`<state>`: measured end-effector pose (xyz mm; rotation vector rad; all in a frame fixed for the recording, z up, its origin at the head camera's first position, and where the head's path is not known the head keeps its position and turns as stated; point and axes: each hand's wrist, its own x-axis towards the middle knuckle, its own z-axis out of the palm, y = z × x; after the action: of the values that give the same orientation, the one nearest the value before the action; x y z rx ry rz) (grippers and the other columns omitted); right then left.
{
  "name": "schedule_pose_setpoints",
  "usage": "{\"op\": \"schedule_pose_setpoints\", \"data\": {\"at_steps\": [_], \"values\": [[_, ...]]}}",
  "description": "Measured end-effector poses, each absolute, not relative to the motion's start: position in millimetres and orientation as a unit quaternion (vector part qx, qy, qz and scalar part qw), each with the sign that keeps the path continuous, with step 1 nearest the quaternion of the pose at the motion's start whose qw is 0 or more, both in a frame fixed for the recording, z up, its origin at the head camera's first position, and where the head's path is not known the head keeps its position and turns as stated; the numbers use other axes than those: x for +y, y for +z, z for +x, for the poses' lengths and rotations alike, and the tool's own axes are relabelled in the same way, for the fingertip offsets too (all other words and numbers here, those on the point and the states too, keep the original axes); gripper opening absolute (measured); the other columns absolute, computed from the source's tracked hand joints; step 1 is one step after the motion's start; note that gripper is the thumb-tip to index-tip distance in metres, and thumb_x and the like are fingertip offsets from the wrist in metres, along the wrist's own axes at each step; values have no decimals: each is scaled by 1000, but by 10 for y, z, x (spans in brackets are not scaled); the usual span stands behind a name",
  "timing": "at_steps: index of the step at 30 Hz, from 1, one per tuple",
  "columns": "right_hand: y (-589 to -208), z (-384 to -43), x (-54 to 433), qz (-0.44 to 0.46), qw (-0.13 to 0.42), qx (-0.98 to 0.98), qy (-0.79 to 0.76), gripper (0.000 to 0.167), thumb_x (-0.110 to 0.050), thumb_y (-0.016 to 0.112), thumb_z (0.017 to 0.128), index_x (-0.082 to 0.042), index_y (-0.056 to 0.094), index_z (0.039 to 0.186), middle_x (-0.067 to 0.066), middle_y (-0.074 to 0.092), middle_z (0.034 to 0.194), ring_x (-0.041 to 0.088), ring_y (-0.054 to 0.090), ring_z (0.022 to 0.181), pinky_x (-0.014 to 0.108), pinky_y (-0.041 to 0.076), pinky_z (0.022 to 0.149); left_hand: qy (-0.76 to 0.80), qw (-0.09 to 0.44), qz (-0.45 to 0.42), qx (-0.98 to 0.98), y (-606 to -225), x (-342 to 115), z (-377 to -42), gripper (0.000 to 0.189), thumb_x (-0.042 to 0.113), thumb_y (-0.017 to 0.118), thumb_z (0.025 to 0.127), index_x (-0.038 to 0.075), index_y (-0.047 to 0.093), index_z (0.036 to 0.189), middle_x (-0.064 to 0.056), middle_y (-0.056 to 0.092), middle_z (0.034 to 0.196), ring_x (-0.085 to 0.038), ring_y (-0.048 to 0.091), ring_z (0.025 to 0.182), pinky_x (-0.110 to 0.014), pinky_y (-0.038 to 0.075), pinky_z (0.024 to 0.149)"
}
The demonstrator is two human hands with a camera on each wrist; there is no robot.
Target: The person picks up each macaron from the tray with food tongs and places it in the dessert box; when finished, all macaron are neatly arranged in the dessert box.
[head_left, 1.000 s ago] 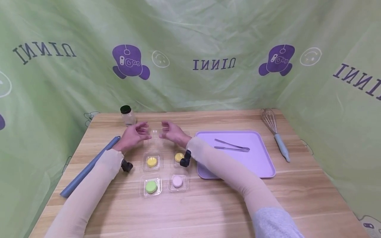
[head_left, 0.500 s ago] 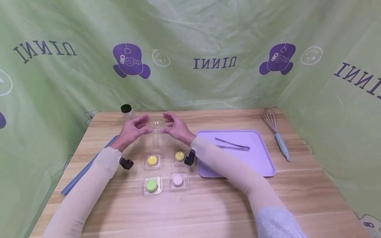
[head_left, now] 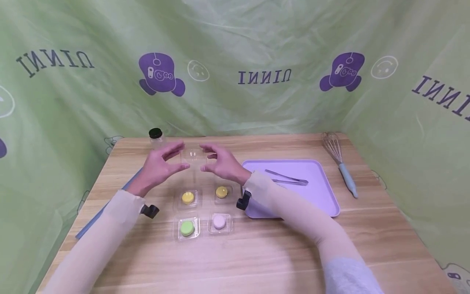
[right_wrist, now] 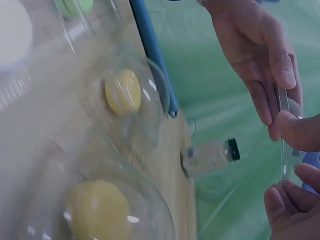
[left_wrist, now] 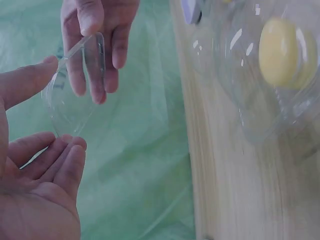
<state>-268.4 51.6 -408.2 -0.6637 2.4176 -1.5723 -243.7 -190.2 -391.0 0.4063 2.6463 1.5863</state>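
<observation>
In the head view my left hand (head_left: 156, 167) and right hand (head_left: 225, 164) face each other near the table's back edge. Between them they hold up a clear square plastic lid (left_wrist: 70, 107), each hand's thumb and fingers at its edges. The lid stands nearly edge-on in the right wrist view. Nearer to me, two yellow macarons (head_left: 188, 198) (head_left: 221, 192) sit in clear plastic boxes beneath domed covers. In front of those, a green macaron (head_left: 187, 228) and a pale pink macaron (head_left: 219, 221) sit in similar clear trays.
A lilac tray (head_left: 323, 196) with metal tongs (head_left: 293, 181) lies at the right, beyond it a whisk (head_left: 345, 177). A dark-lidded jar (head_left: 156, 136) stands at the back left. A blue rolling pin (head_left: 99, 216) lies partly under the left arm. Green cloth (head_left: 235, 110) hangs behind.
Both hands have risen from the tabletop with the clear lid between them. The wrists have since spread a little farther apart. The macarons have stayed in place.
</observation>
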Motion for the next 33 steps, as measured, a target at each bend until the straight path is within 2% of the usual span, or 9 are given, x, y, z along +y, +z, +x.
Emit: {"op": "schedule_pose_setpoints", "data": {"at_steps": [8, 15, 18, 20, 23, 25, 27, 30, 33], "values": [[-4092, -2242, 541, -276, 75, 829, -481, 77, -12, 83, 82, -15, 47, 149, 9, 57, 147, 27, 60, 129, 40, 50, 113, 409, 0, 138, 902, -3926, -1966, -1854, 90, 54, 83, 77, 16, 48, 151, -10, 56, 151, -36, 57, 135, -55, 48, 112], [-4156, -1904, 530, -325, 75, 856, -396, 82, -20, 86, 80, -16, 45, 150, 7, 58, 146, 21, 61, 127, 36, 53, 110, 329, -108, 216, 913, -4105, -2001, -1457, 83, 29, 93, 70, 4, 57, 141, -18, 67, 134, -37, 68, 116, -54, 58, 97], [-4192, -1816, 532, -330, 73, 862, -378, 83, -23, 86, 79, -18, 44, 151, 6, 57, 146, 20, 61, 128, 35, 52, 111, 317, -148, 240, 906, -4167, -2000, -1378, 84, 24, 96, 65, 4, 60, 138, -17, 69, 132, -34, 70, 113, -48, 59, 96], [-4221, -1765, 528, -335, 75, 865, -366, 84, -24, 86, 80, -17, 43, 151, 6, 58, 147, 20, 60, 129, 34, 51, 112, 319, -158, 242, 902, -4215, -2006, -1325, 85, 23, 97, 63, 4, 61, 138, -15, 69, 131, -32, 70, 114, -32, 57, 101], [-4280, -1700, 526, -344, 84, 866, -352, 84, -27, 85, 81, -15, 42, 152, 7, 57, 148, 19, 59, 130, 33, 50, 113, 327, -158, 241, 900, -4286, -2012, -1249, 85, 22, 97, 61, 3, 62, 136, -15, 70, 130, -33, 69, 116, -9, 44, 106], [-4326, -1661, 529, -350, 84, 869, -339, 84, -28, 85, 81, -15, 42, 152, 6, 57, 148, 18, 59, 130, 32, 50, 113, 330, -149, 236, 902, -4332, -2013, -1203, 85, 23, 97, 62, 4, 62, 137, -15, 70, 130, -33, 68, 117, -2, 37, 107], [-4380, -1626, 536, -358, 80, 872, -324, 84, -30, 84, 82, -14, 42, 152, 5, 55, 149, 18, 58, 131, 32, 49, 114, 336, -138, 238, 901, -4381, -2011, -1173, 85, 24, 97, 63, 5, 61, 138, -14, 70, 130, -33, 68, 117, -8, 44, 106], [-4439, -1580, 540, -366, 70, 878, -301, 85, -31, 84, 82, -14, 41, 152, 5, 52, 152, 19, 54, 137, 33, 46, 117, 344, -117, 233, 902, -4453, -2013, -1148, 86, 28, 95, 65, 7, 60, 140, -14, 68, 133, -34, 68, 119, -34, 56, 103], [-4465, -1548, 537, -367, 70, 884, -282, 86, -32, 83, 82, -14, 39, 153, 5, 49, 155, 20, 49, 142, 35, 42, 121, 351, -104, 230, 902, -4517, -2019, -1138, 86, 27, 95, 65, 5, 59, 140, -16, 67, 134, -36, 67, 119, -48, 57, 100]]}}
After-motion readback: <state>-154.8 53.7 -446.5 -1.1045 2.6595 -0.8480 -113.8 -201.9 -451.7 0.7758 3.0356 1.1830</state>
